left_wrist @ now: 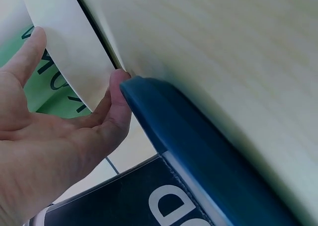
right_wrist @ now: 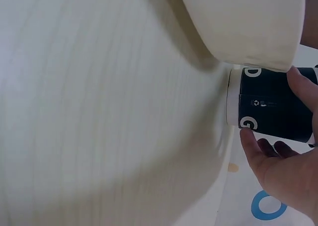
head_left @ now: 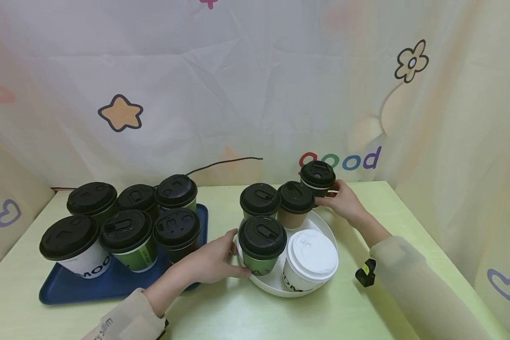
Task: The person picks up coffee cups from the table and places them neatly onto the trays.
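My right hand [head_left: 344,203] grips a small dark paper coffee cup [right_wrist: 273,104] with a black lid, behind the right back part of a round white tray [head_left: 329,226]. In the right wrist view, thumb and fingers lie on opposite sides of that cup. With its fingers spread, my left hand [head_left: 212,257] touches the white tray's left rim, beside a green cup [head_left: 261,264] with a black lid. Also on the white tray are a white-lidded cup [head_left: 310,259], a brown cup [head_left: 291,219] and another black-lidded cup [head_left: 259,200].
A blue rectangular tray [head_left: 68,290] on the left bears several black-lidded cups, among them a white one [head_left: 85,257] and a green one [head_left: 138,255]. Its right edge lies near my left forearm. A printed curtain [head_left: 255,94] hangs behind the pale table [head_left: 221,311].
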`<act>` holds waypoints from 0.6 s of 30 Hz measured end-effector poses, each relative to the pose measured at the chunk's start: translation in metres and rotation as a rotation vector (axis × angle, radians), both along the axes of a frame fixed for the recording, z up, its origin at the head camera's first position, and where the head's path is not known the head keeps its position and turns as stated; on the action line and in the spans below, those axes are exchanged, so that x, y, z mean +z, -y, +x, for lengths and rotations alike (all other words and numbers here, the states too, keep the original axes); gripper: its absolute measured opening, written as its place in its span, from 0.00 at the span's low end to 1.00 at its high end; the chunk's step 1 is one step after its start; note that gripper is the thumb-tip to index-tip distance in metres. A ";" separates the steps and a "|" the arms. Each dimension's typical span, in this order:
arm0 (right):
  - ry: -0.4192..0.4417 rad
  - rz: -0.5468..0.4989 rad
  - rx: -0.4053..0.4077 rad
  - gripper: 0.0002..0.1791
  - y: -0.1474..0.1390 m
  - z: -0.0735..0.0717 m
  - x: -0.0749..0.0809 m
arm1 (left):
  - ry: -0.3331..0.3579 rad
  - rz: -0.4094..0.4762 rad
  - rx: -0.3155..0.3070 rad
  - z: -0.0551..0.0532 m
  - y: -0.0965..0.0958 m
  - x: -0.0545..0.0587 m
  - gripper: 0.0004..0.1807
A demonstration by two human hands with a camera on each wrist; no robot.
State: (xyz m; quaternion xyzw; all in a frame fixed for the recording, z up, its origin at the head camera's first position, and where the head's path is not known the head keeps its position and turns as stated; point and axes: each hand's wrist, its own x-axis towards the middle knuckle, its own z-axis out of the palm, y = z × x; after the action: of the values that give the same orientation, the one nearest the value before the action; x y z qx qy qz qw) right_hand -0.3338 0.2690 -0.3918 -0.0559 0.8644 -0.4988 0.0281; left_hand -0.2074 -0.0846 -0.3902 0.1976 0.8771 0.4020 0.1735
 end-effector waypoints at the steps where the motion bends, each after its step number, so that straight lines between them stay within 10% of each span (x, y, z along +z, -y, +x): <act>1: 0.002 -0.006 -0.001 0.45 0.000 -0.001 -0.001 | -0.003 -0.001 -0.003 0.000 0.000 0.000 0.58; 18: -0.045 -0.015 -0.045 0.42 0.000 -0.002 -0.004 | -0.022 0.001 -0.019 0.001 0.001 0.001 0.55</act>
State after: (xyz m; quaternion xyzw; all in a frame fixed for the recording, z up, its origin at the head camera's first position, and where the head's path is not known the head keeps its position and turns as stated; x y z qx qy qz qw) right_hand -0.3357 0.2693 -0.3963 -0.0479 0.8621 -0.5045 -0.0030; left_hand -0.2069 -0.0859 -0.3894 0.2106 0.8767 0.3986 0.1677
